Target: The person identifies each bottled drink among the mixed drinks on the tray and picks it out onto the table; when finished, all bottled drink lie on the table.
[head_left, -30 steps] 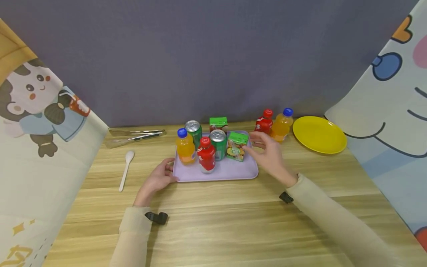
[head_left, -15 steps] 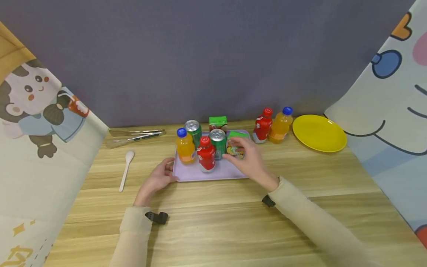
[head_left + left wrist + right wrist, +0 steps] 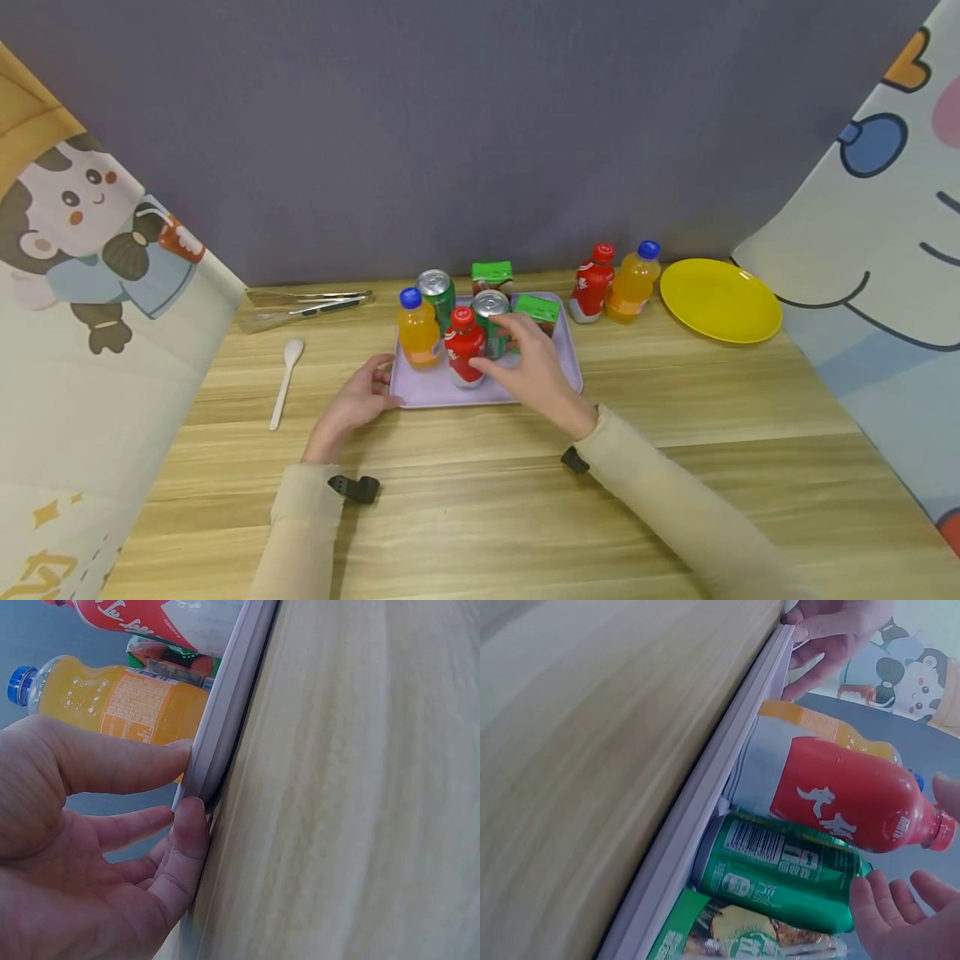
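My left hand [image 3: 362, 395] pinches the left front corner of a lilac tray [image 3: 525, 390], its thumb over the rim in the left wrist view. Above the tray's middle, my right hand [image 3: 536, 367] spreads thumb and fingers around the side of a red bottle [image 3: 465, 350] and a green can [image 3: 780, 870], holding neither. Fingertips [image 3: 866, 900] come right up to the can's top in the right wrist view. Also on the tray stand an orange juice bottle [image 3: 418, 333], a second green can [image 3: 437, 292] and a green juice carton [image 3: 538, 310].
Behind the tray stands another green-topped carton [image 3: 492, 277]. To its right are a red bottle [image 3: 592, 287], an orange juice bottle [image 3: 633, 287] and a yellow plate [image 3: 720, 300]. A white spoon [image 3: 287, 383], a whisk [image 3: 270, 320] and tongs [image 3: 307, 298] lie at the left.
My right hand has moved left from the carton at the tray's right end, past it, to the red bottle and front can. My left hand has stayed at the tray corner.
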Action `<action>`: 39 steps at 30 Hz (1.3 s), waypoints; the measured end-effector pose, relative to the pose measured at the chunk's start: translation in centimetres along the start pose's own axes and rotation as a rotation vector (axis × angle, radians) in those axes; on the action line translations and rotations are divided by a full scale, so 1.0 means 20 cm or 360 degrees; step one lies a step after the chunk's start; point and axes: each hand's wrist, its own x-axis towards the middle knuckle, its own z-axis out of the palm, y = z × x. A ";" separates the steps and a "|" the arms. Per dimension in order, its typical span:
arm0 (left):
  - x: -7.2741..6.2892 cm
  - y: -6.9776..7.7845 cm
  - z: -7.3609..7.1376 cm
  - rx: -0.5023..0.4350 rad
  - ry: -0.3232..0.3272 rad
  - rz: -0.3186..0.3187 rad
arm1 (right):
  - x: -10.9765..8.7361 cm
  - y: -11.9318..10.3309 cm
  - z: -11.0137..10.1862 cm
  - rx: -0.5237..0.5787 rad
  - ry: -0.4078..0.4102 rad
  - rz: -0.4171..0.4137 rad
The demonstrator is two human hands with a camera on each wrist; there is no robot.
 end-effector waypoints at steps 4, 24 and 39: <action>0.00 0.00 0.00 0.0002 0.0004 -0.0002 | 0.00 0.00 0.02 -0.0026 0.0014 -0.0003; 0.00 0.00 0.00 0.0004 0.0006 -0.0002 | 0.01 -0.02 0.11 -0.0134 0.0060 0.0064; 0.01 -0.02 0.00 -0.0011 0.0013 0.0006 | 0.02 -0.04 0.19 -0.0216 0.0123 0.0120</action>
